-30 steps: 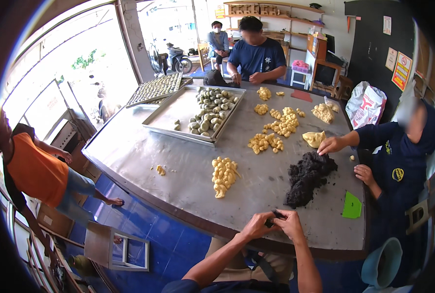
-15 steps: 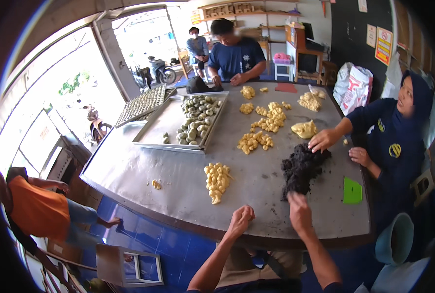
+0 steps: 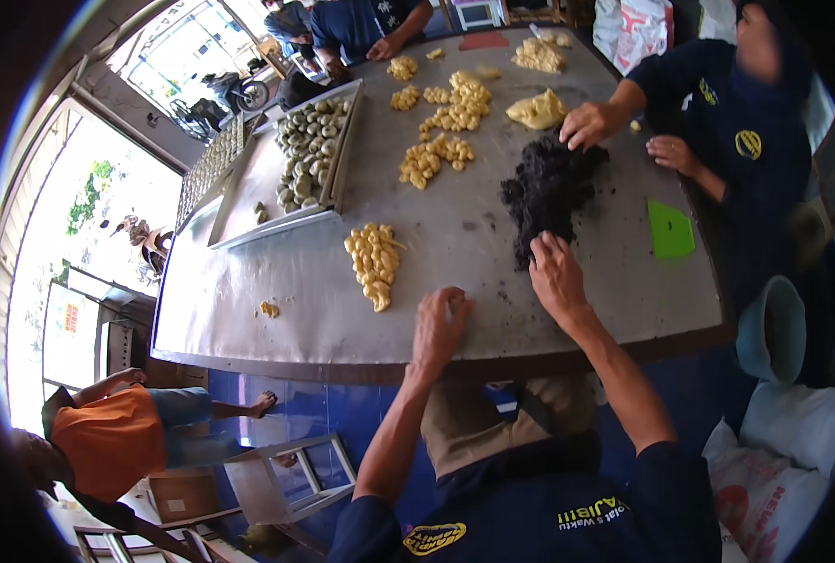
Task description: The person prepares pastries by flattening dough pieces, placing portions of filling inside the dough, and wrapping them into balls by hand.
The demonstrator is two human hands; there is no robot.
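Observation:
My right hand (image 3: 555,280) reaches into a mound of dark crumbly paste (image 3: 544,183), its curled fingertips gripping at the lower part. My left hand (image 3: 441,327) is closed above the near part of the metal table (image 3: 296,340); what it holds, if anything, is hidden. Beyond it lies a cluster of small yellow dough pieces (image 3: 373,263). A co-worker's hand (image 3: 586,122) touches the top of the dark mound, beside a larger yellow dough lump (image 3: 535,111). A green plastic piece (image 3: 669,228) lies to the right.
A metal tray (image 3: 244,236) of greenish balls sits back left, with more yellow piles (image 3: 436,161) beside it. Co-workers stand at the right (image 3: 736,113) and far side (image 3: 361,19). A person in orange (image 3: 108,432) is at left. A blue bucket (image 3: 769,328) stands lower right.
My hands, together around a dark lump a second ago, have separated; the right has moved forward into the dark mound. The view has tilted downward, and the co-worker's hand stays at the mound's top.

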